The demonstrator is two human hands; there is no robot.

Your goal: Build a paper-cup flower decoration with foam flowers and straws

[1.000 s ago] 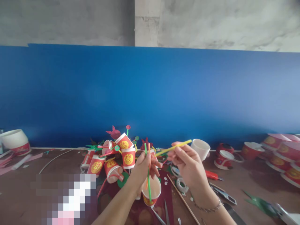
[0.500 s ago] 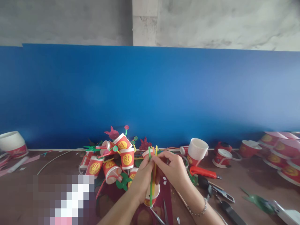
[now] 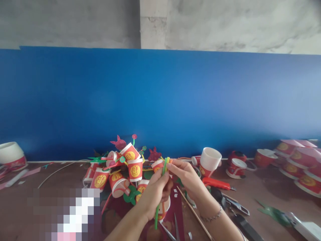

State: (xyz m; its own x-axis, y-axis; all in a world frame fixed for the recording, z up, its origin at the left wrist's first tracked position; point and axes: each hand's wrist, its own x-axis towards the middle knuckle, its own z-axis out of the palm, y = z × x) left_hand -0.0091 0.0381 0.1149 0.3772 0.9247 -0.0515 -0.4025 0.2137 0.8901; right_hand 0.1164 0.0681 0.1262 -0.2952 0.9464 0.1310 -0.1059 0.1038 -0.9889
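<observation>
In the head view my left hand (image 3: 155, 190) is closed round a bunch of thin drinking straws (image 3: 156, 217) in green, yellow and orange. The green one sticks out below the fist. My right hand (image 3: 187, 175) pinches the upper ends, where the tips sit close together. Beneath the hands stands a red and white paper cup (image 3: 167, 208), partly hidden by my left hand. Scissors (image 3: 176, 226) lie just in front of that cup, their blades apart.
Decorated paper cups (image 3: 135, 170) are heaped left of my hands. A stack of white cups (image 3: 210, 160), an orange cutter knife (image 3: 217, 183) and a wooden stick (image 3: 194, 212) lie to the right. Farther right are green-bladed scissors (image 3: 276, 214) and more cups. A blue panel (image 3: 160, 100) stands behind.
The straws have gone from upright and spread to bunched and tilted, with the left fingers wrapped further round them. The right fingers have shifted slightly onto their top ends.
</observation>
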